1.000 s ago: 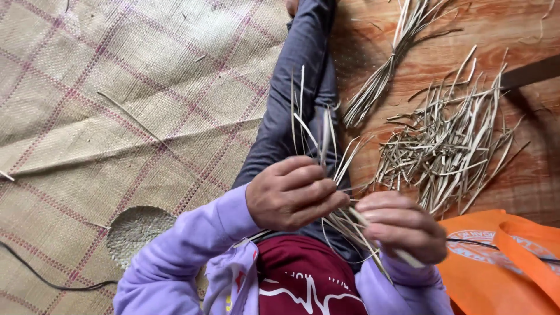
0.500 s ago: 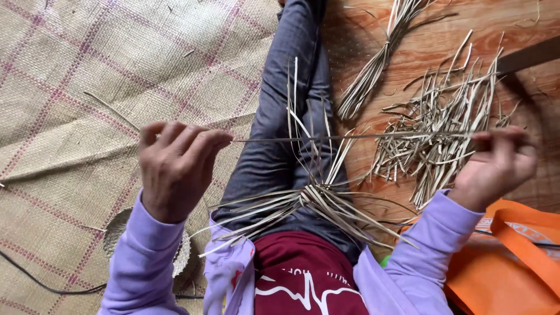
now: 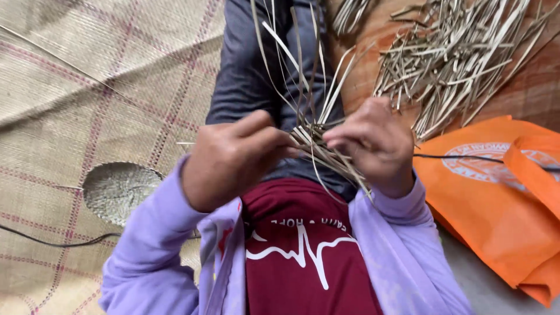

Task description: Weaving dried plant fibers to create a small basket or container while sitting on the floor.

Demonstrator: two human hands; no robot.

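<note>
I sit on the floor with one leg in grey trousers stretched out ahead. Over my lap I hold a bundle of dried straw strips (image 3: 309, 131) that cross at one knot and fan upward. My left hand (image 3: 233, 157) pinches the strips from the left at the crossing. From the right, my right hand (image 3: 373, 146) closes its fingers on the same crossing. Both wrists are covered by lilac sleeves.
A loose heap of cut straw pieces (image 3: 461, 58) lies on the wooden floor at the upper right. An orange cloth bag (image 3: 496, 204) sits at my right side. A small round woven piece (image 3: 116, 189) and a black cable (image 3: 52, 240) rest on the checked woven mat (image 3: 87, 87) at the left.
Half a second ago my hands were spread wide, pulling one long strip taut between them. They have come back together at the bundle's crossing, and the view has tilted closer to my lap.
</note>
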